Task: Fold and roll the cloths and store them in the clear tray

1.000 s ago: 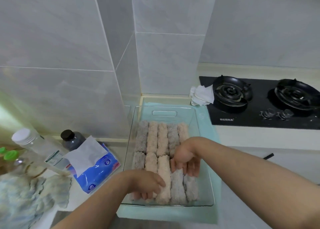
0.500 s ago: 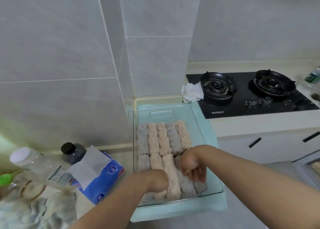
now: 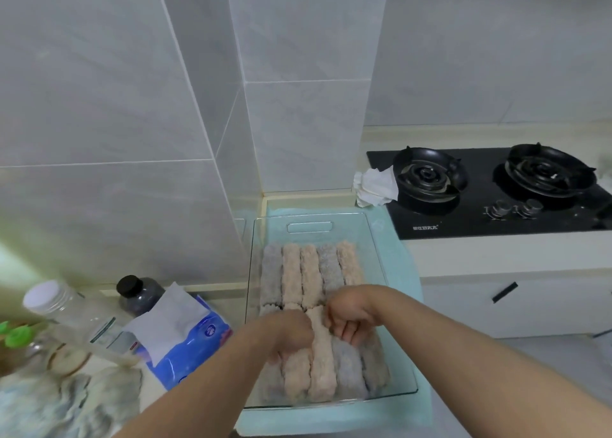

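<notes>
The clear tray [image 3: 309,218] lies on a teal mat [image 3: 334,419] on the counter. It holds two rows of rolled pink and grey cloths, and the back row [image 3: 309,272] is uncovered. In the front row one pink roll [image 3: 320,361] sits a little higher than its neighbours. My left hand [image 3: 289,335] is curled against the left side of that roll's far end. My right hand [image 3: 351,318] is curled on its right side, thumb on the roll and bent fingertips over a grey roll [image 3: 347,368]. My hands hide the front row's far ends.
A blue tissue pack [image 3: 188,341], a dark bottle [image 3: 137,293] and a clear white-capped bottle [image 3: 63,308] stand left of the tray. Loose pale cloths [image 3: 63,404] lie at bottom left. A black gas hob [image 3: 496,192] with a crumpled white tissue [image 3: 374,186] is at the right.
My left hand slid from the middle of the pink roll to its far end, meeting my right hand there. The view has shifted right and tilted.
</notes>
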### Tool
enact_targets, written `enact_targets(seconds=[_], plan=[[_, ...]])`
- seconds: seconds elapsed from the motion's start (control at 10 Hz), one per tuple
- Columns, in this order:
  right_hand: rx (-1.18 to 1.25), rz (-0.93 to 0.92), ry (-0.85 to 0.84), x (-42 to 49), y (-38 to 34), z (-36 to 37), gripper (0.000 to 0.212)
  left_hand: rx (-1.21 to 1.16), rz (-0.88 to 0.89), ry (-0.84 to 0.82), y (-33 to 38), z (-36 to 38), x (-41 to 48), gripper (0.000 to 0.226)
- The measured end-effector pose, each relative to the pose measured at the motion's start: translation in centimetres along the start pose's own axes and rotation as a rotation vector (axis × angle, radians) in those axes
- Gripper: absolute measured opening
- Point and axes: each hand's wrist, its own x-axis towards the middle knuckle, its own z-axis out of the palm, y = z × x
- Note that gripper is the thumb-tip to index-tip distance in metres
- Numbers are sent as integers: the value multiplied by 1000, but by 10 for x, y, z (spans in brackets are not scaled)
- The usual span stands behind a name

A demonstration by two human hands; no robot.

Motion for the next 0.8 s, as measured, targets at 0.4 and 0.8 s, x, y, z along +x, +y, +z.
enact_targets(seconds=[0.4,0.8], plan=[[349,-170,457,46,-33,-35,19,12,26,538,6,-44,73,35],[602,-439,433,-37,-22,-28,21,-404,433,648,2,-73,-8,15]])
